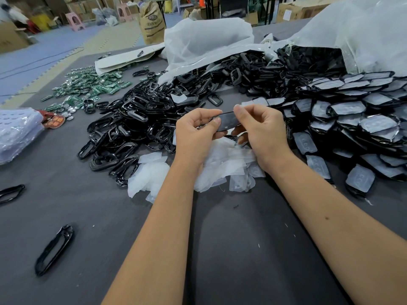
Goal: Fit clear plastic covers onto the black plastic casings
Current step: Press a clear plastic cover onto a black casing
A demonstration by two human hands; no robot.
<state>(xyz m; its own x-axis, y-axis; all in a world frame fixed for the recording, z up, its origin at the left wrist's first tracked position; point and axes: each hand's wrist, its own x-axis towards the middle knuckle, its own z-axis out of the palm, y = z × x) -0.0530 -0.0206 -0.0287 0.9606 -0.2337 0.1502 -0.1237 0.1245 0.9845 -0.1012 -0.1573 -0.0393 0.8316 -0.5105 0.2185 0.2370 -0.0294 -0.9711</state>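
A black plastic casing (228, 121) is held above the table between both hands, with what looks like a clear cover in it. My left hand (195, 134) grips its left end with curled fingers and thumb. My right hand (258, 126) pinches its right end from above. Under the hands lies a heap of loose clear plastic covers (222, 167). A big pile of bare black casings (141, 119) spreads to the left and behind. Casings with covers fitted (352, 119) lie in overlapping rows on the right.
Green circuit boards (88, 89) lie at the far left of the grey table (231, 249). White plastic bags (209, 38) stand at the back. Two loose black casings (54, 249) lie near the front left. A bagged stack (17, 133) sits at the left edge.
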